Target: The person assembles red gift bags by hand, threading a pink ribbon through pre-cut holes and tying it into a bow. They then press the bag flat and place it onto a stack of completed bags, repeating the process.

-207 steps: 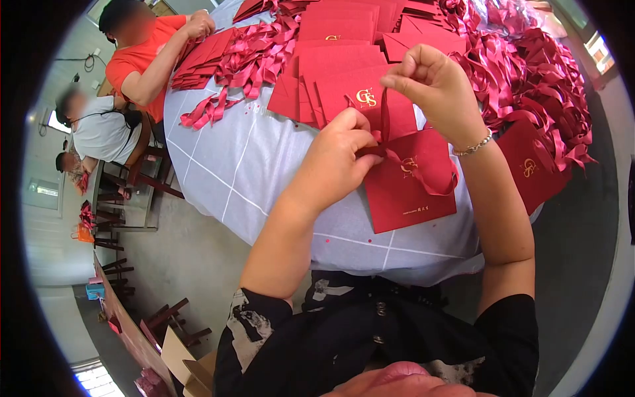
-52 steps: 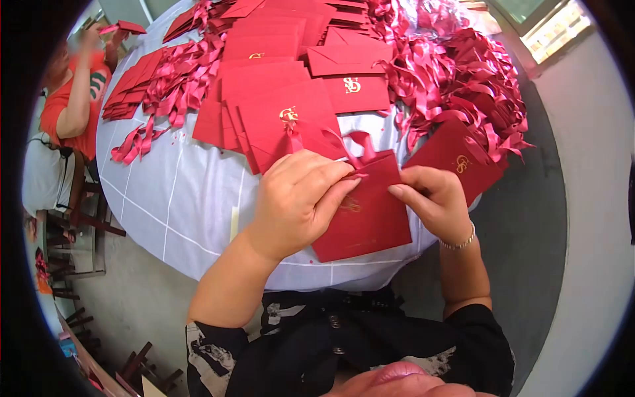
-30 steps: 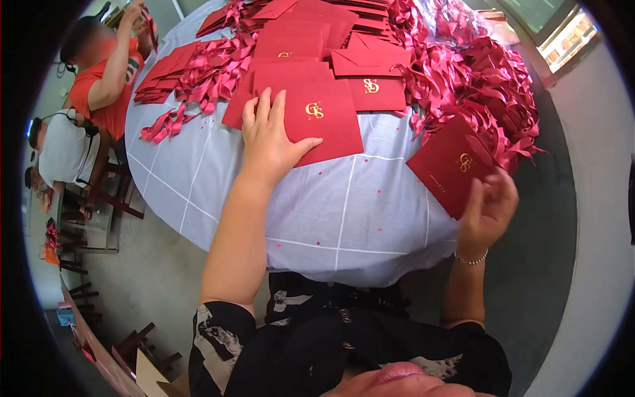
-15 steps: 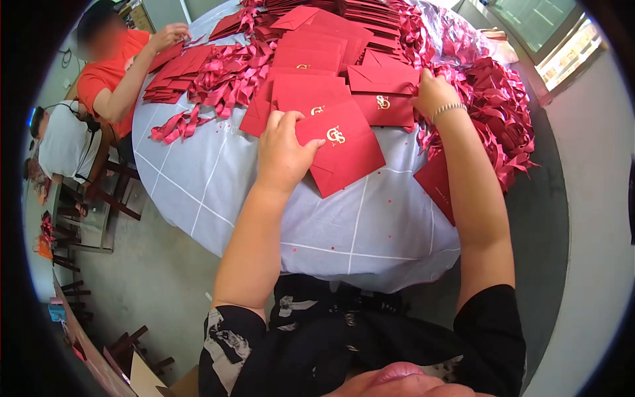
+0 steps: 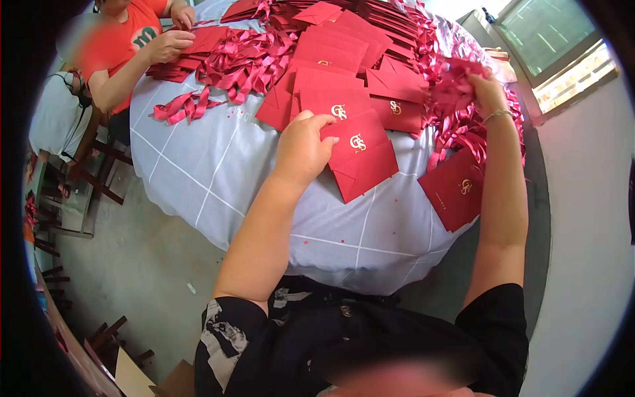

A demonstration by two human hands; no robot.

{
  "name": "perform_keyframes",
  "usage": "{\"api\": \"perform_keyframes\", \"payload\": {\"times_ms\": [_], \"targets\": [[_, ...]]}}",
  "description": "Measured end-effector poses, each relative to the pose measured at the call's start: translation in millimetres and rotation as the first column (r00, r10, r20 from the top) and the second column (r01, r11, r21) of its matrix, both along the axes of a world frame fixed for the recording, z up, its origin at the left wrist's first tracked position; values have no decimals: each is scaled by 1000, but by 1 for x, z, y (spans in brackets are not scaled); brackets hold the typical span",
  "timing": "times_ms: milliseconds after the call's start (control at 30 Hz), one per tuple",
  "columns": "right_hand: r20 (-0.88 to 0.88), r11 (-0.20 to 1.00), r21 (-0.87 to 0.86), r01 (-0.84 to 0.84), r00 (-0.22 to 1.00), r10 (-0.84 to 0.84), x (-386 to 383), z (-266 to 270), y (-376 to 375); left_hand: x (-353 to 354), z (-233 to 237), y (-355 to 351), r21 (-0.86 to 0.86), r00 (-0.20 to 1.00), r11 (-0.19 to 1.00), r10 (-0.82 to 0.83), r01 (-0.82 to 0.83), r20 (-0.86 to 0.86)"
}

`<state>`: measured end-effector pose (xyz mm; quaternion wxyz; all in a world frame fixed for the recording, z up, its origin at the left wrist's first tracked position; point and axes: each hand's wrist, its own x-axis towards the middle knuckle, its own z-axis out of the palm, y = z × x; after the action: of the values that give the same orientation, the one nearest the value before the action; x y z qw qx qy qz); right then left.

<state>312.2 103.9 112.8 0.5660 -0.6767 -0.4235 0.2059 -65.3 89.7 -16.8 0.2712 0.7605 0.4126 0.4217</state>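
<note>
My left hand rests at the left edge of a flat red paper gift bag with a gold logo. Its thumb and forefinger lie apart over the paper, and the other fingers are curled. Under and behind that bag, more red bags overlap in a fanned row. At the right, my right hand is closed on a bunch of red ribbon, blurred by motion, above the ribbon heap. A single red bag with a gold logo lies below my right forearm.
A grey cloth with white lines covers the round table. Loose ribbons and stacked bags stand at the far left, where a co-worker in a red shirt handles bags. A window and wall border the right side.
My right hand has moved up and to the right, lifting a bunch of ribbon. More of the single bag below that arm shows. My left hand stays by the front bag.
</note>
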Motion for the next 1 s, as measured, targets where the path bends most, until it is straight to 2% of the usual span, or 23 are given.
{"api": "perform_keyframes", "payload": {"times_ms": [67,100,167,200,233,267,300,333,367,400,467,500,533,600,633,733,800,867,1000], "targets": [[-93,999,21,-49,994,51,3,19,-13,0,1,1,-34,1000,999,-16,16,11],[-139,996,77,-36,989,46,-24,28,-28,0,1,2,-66,998,996,-62,64,30],[-115,983,184,1,993,21,-35,18,-47,-1,-2,7,-96,993,989,-111,115,43],[-145,987,161,9,989,14,-46,12,-59,-3,-6,10,-143,985,975,-160,168,65],[-167,969,246,19,986,23,-61,-1,-72,-5,-9,13,-190,974,957,-208,221,88],[-152,973,225,49,988,-15,-83,-11,-88,-7,-6,13,-209,969,947,-233,245,81],[-163,968,252,-9,985,51,-86,-35,-96,-9,0,12,-240,965,935,-245,261,96],[-43,980,198,-38,998,47,-92,-54,-108,-12,6,11,-272,960,922,-255,276,111],[314,993,114,-7,949,-30,-79,-85,-118,-16,12,9,-310,959,909,-251,279,129],[455,977,-184,109,891,-13,-92,-83,-138,-19,13,8,-320,961,907,-249,274,119],[585,968,-235,93,809,64,-110,-89,-168,-29,11,6,-229,959,931,-266,283,102],[565,951,-298,83,818,105,-119,-84,-182,-35,10,6,-254,963,929,-260,271,78],[554,950,-302,76,825,110,-121,-88,-189,-41,9,4,-260,964,929,-256,265,66],[817,1000,10,-22,577,5,-125,-92,-200,-48,7,-1,-259,981,948,-194,186,-5],[839,989,65,-130,543,16,-129,-93,-201,-50,5,-3,-262,981,948,-193,183,-14],[773,880,-69,-471,532,345,-145,-97,-204,-53,-10,-9,-280,989,953,-138,119,-47],[780,831,-86,-550,482,399,-156,-106,-202,-51,-20,-12,-243,992,962,-119,124,36],[767,834,-98,-544,493,411,-164,-116,-195,-49,-24,-13,-245,995,964,-95,99,27],[820,804,-177,-567,368,440,-174,-122,-181,-45,-16,-19,-179,999,982,-51,54,20]]}}
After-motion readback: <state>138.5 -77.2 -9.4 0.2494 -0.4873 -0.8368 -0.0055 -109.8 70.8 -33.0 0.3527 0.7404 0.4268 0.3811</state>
